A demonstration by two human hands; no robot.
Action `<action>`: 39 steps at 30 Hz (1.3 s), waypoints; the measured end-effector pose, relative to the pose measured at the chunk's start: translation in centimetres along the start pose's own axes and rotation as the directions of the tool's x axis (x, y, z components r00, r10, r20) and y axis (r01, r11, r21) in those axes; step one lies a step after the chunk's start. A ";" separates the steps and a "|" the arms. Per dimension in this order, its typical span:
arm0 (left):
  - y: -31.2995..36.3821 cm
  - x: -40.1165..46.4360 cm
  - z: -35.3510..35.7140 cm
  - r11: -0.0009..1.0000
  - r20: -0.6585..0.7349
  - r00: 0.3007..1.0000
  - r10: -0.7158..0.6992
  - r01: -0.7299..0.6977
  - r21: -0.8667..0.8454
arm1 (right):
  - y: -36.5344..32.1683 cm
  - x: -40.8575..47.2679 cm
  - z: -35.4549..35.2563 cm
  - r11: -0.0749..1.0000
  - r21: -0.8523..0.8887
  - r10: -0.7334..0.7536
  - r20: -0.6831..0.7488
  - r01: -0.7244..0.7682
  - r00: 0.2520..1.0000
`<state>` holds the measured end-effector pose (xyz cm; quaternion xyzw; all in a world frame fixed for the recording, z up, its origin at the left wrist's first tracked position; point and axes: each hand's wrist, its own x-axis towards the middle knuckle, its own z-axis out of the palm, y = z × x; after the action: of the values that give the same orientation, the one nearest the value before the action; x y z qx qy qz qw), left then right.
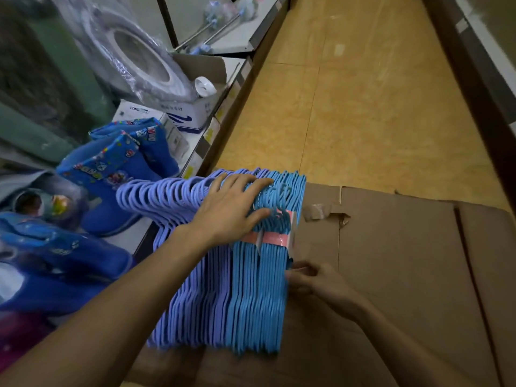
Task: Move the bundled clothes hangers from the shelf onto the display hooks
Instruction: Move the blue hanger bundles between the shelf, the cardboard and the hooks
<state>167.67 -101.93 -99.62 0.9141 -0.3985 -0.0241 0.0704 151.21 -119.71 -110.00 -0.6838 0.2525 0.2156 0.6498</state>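
Far left: blue printed children's boots [117,163] standing on a low shelf [134,236], a plastic-wrapped round item [131,51] and a white carton [192,113] behind them; stock parked, no part in the job. Next, a lilac bundle of hangers [178,247] packed edge-on, hook ends fanning out toward the shelf edge. Left hand [231,208] laid flat across the top near the hooks, fingers straight and spread over the seam where lilac meets blue; pressing rather than clutching, probably to keep both packs from toppling or sliding. Then the light blue bundle of hangers [259,289], banded with a pink label [275,238], hard against the lilac one. Both bundles resting on a closed cardboard box [405,261], not on any hook; no display hooks in sight. Right hand [312,277] at the blue bundle's outer edge, fingers curled in against it; true hold or mere touch impossible to tell. Beyond, yellow tiled floor [377,107]. Likely working to get a hold on one pack for lifting.
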 end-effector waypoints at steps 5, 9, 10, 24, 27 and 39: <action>-0.2 0.2 0.3 1.000 -0.025 1.000 0.009 -0.009 -0.001 | 1.5 1.7 4.3 0.928 0.359 0.068 0.104 -0.101 0.992; 0.0 0.3 0.7 1.000 -0.046 0.999 0.002 -0.003 -0.009 | 2.5 2.1 6.9 0.840 0.520 0.066 0.181 -0.152 0.981; 0.1 0.3 0.7 1.000 -0.052 0.999 -0.005 0.004 -0.015 | 2.8 2.1 7.3 0.815 0.557 0.071 0.180 -0.162 0.981; 8.3 2.9 -0.3 0.991 -0.055 0.998 0.038 -0.045 -0.124 | 4.1 -2.0 -2.5 0.806 0.559 0.130 0.157 -0.196 0.979; 10.3 3.4 0.1 0.983 -0.043 0.996 0.084 -0.090 -0.162 | 4.9 -3.3 -6.4 0.865 0.467 0.138 0.128 -0.182 0.982; 15.4 4.7 2.4 0.953 -0.047 0.996 0.078 -0.089 -0.288 | 6.3 -4.6 -11.9 0.990 0.126 0.060 0.037 -0.065 0.997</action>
<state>159.43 -115.99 -99.61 0.8765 -0.4276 -0.0632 0.2117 143.34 -131.51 -111.29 -0.6290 0.2763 0.2306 0.6891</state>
